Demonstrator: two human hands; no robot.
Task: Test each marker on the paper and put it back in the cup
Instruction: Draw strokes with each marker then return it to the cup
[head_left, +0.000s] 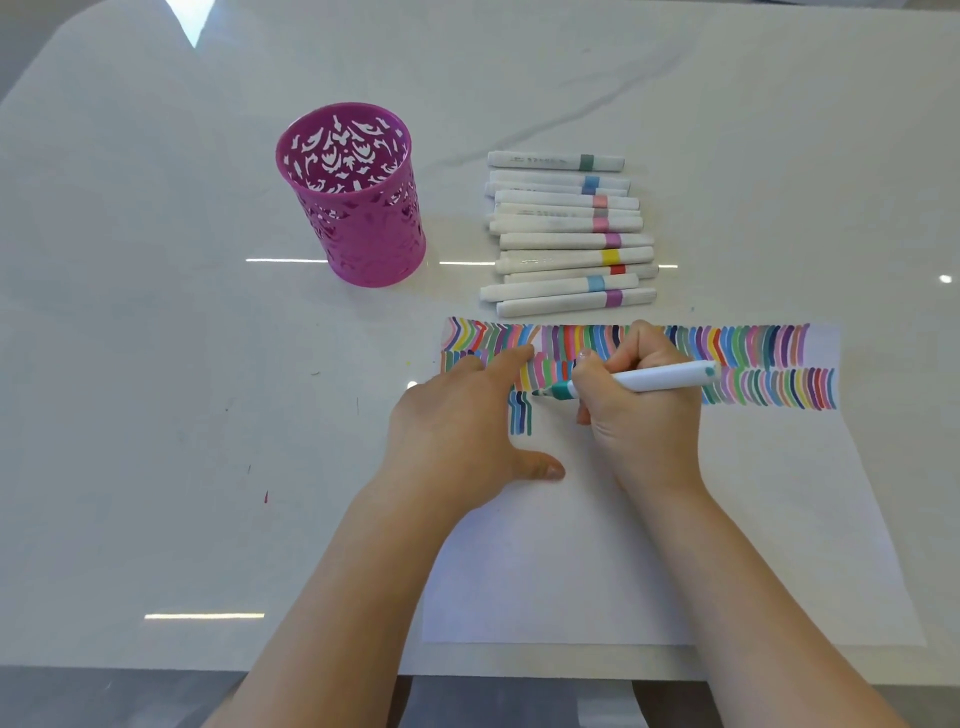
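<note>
A white sheet of paper (675, 545) lies on the table, its top covered in rows of coloured strokes. My right hand (639, 410) grips an uncapped teal marker (649, 382), whose tip touches the paper beside a few blue and teal strokes on the third row. My left hand (462, 415) presses flat on the paper's left edge, fingers straight. Behind the paper, several capped white markers (566, 234) lie side by side. To their left stands a purple cut-out cup (358, 202) with nothing visible inside.
The white marble table (156, 364) has small ink specks left of the paper. Its front edge runs along the bottom of the view.
</note>
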